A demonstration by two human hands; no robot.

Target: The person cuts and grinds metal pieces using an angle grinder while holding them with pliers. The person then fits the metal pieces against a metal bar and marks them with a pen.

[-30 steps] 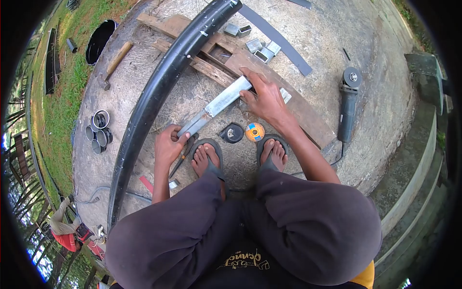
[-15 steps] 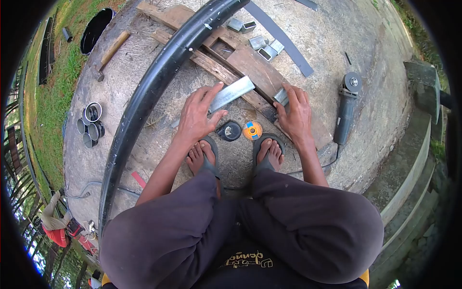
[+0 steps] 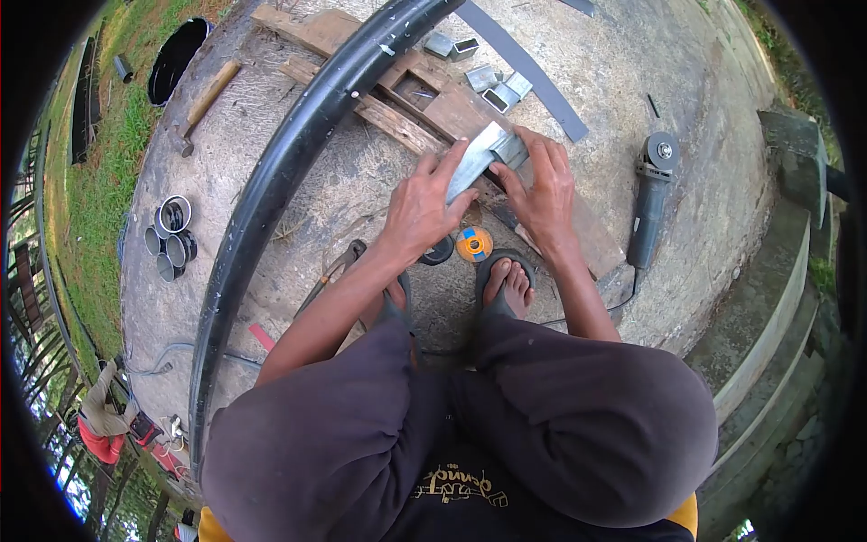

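My left hand (image 3: pixel 423 210) is closed around a length of silvery rectangular metal tube (image 3: pixel 473 164), which slants up to the right. My right hand (image 3: pixel 546 194) grips a short cut piece of metal tube (image 3: pixel 512 152) between thumb and fingers, up against the longer tube's far end. Whether the two touch is hard to tell. Below both hands lies a weathered wooden board (image 3: pixel 470 113). Near my feet are an orange disc (image 3: pixel 474 243) and a round black object (image 3: pixel 439 251), partly covered by my left forearm.
A long curved black pipe (image 3: pixel 271 167) crosses the left side. An angle grinder (image 3: pixel 648 208) lies right, with its cord toward my feet. Several short tube offcuts (image 3: pixel 501 92) and a grey strip (image 3: pixel 533 77) are ahead. A hammer (image 3: pixel 209 101) and pincers (image 3: pixel 339 269) lie left.
Both hands have moved closer together. The left carried the long tube right, and the right lifted the short piece to its end. Pincers now show beside my left forearm.
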